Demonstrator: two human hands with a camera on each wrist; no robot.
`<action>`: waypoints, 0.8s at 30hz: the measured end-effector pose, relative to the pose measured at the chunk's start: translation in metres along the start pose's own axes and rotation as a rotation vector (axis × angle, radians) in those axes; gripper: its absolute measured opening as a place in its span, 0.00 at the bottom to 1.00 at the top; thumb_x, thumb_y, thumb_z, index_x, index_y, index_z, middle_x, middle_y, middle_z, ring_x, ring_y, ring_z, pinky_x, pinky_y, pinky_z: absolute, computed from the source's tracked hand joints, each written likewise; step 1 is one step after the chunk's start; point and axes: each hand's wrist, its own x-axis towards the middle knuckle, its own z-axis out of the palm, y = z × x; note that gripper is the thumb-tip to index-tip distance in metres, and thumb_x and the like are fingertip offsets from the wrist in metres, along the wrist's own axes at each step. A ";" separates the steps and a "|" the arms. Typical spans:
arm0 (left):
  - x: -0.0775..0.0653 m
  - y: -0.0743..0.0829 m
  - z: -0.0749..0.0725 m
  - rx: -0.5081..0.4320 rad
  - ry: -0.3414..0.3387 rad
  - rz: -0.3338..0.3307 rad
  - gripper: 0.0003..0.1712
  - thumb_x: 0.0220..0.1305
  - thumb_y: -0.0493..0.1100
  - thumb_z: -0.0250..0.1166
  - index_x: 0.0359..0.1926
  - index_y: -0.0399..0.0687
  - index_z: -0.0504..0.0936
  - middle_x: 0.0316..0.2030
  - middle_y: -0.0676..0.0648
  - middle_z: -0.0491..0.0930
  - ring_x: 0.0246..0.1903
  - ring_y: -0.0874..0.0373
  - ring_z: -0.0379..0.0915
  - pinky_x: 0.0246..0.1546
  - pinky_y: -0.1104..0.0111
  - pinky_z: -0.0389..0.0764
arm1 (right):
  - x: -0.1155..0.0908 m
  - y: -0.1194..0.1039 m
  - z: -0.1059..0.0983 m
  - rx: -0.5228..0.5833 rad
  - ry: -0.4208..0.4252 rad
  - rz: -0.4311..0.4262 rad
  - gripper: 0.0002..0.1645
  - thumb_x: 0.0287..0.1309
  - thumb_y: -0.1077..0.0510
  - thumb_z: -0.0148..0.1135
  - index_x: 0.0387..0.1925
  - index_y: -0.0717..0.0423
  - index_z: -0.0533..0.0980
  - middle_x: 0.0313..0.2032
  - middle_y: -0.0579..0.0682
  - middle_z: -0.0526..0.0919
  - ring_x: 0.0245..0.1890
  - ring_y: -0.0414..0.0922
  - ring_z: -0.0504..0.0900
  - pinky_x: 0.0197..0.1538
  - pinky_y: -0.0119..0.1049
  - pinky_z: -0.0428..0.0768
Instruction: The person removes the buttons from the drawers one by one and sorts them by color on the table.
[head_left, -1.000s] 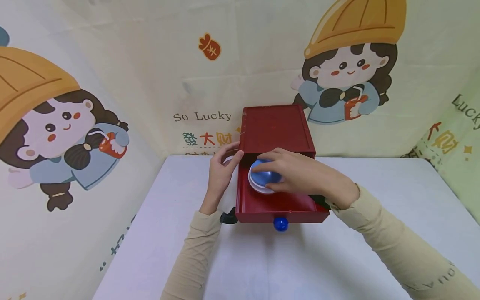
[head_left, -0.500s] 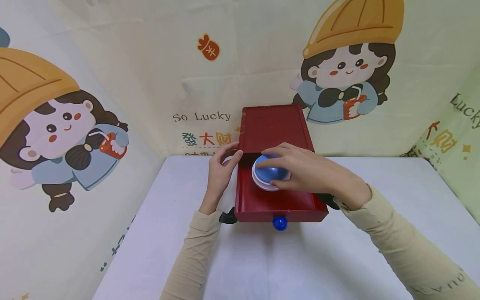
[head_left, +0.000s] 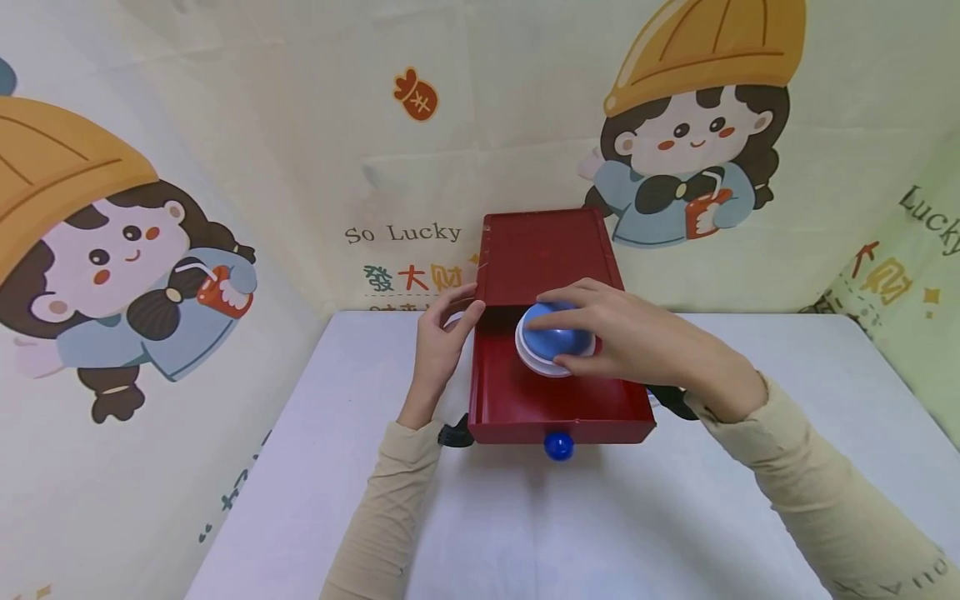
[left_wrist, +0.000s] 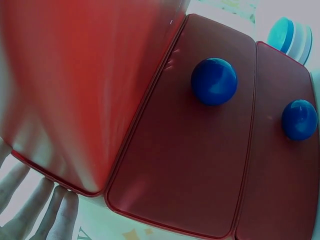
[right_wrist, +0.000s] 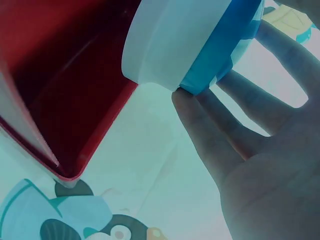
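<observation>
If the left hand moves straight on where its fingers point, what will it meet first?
Probably the red box; the left hand looks very near its side, but touching is unclear.

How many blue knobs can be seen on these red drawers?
3. The first knob is on the open drawer. In the left wrist view, the second knob is on the shut drawer underneath, the third knob on the lower shut drawer. More may be hidden.
</observation>
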 end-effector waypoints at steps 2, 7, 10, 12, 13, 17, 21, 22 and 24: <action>0.000 0.000 0.000 -0.004 0.000 0.002 0.22 0.68 0.38 0.64 0.61 0.35 0.76 0.57 0.38 0.78 0.54 0.48 0.76 0.51 0.70 0.81 | -0.002 0.001 0.000 0.003 0.008 0.005 0.33 0.49 0.55 0.77 0.59 0.47 0.79 0.63 0.55 0.75 0.62 0.55 0.70 0.46 0.48 0.85; 0.000 0.000 0.001 -0.006 -0.004 0.007 0.22 0.68 0.38 0.64 0.61 0.34 0.76 0.56 0.38 0.78 0.54 0.48 0.76 0.51 0.70 0.81 | -0.007 0.003 -0.002 0.014 0.025 0.013 0.34 0.48 0.56 0.77 0.59 0.46 0.79 0.63 0.55 0.75 0.62 0.55 0.70 0.46 0.48 0.85; 0.000 -0.001 0.000 -0.004 -0.005 0.008 0.22 0.68 0.38 0.63 0.61 0.35 0.76 0.57 0.38 0.78 0.54 0.48 0.76 0.51 0.70 0.81 | -0.011 0.005 -0.004 0.018 0.039 0.016 0.35 0.47 0.56 0.78 0.60 0.46 0.79 0.63 0.55 0.74 0.62 0.55 0.70 0.46 0.49 0.85; 0.000 -0.001 0.000 -0.003 -0.005 0.009 0.22 0.68 0.38 0.63 0.61 0.35 0.76 0.57 0.38 0.78 0.54 0.48 0.76 0.51 0.70 0.81 | -0.014 0.006 -0.006 0.017 0.048 0.015 0.35 0.47 0.56 0.78 0.60 0.45 0.79 0.63 0.54 0.74 0.62 0.55 0.70 0.45 0.49 0.85; 0.000 0.000 0.000 -0.004 -0.004 0.009 0.22 0.68 0.38 0.63 0.61 0.35 0.76 0.57 0.38 0.78 0.54 0.48 0.76 0.51 0.70 0.81 | -0.015 0.006 -0.007 0.014 0.052 0.013 0.35 0.47 0.56 0.78 0.60 0.45 0.79 0.64 0.54 0.73 0.62 0.55 0.70 0.45 0.49 0.85; 0.000 -0.001 0.000 -0.003 -0.003 0.010 0.22 0.68 0.37 0.63 0.61 0.34 0.76 0.57 0.38 0.78 0.55 0.48 0.76 0.51 0.70 0.81 | -0.020 0.009 -0.011 0.012 0.071 0.004 0.34 0.48 0.58 0.77 0.60 0.44 0.79 0.64 0.54 0.73 0.62 0.55 0.69 0.45 0.50 0.85; 0.000 -0.001 0.000 0.001 -0.001 0.011 0.22 0.68 0.37 0.63 0.61 0.34 0.76 0.57 0.38 0.78 0.54 0.49 0.76 0.52 0.68 0.81 | -0.025 0.011 -0.013 0.018 0.084 0.011 0.35 0.48 0.58 0.77 0.60 0.44 0.78 0.65 0.54 0.72 0.62 0.55 0.68 0.44 0.50 0.85; 0.000 -0.001 0.000 0.003 -0.001 0.012 0.22 0.68 0.37 0.63 0.61 0.35 0.76 0.57 0.38 0.78 0.54 0.49 0.76 0.52 0.67 0.81 | -0.027 0.012 -0.013 0.018 0.087 0.014 0.35 0.48 0.58 0.77 0.60 0.44 0.78 0.65 0.54 0.72 0.63 0.55 0.68 0.44 0.50 0.85; 0.000 -0.001 0.000 0.005 -0.001 0.014 0.22 0.68 0.37 0.63 0.61 0.35 0.76 0.57 0.38 0.78 0.54 0.49 0.76 0.52 0.66 0.81 | -0.029 0.013 -0.014 0.014 0.094 0.019 0.36 0.47 0.58 0.78 0.61 0.44 0.78 0.65 0.54 0.72 0.63 0.55 0.68 0.44 0.50 0.85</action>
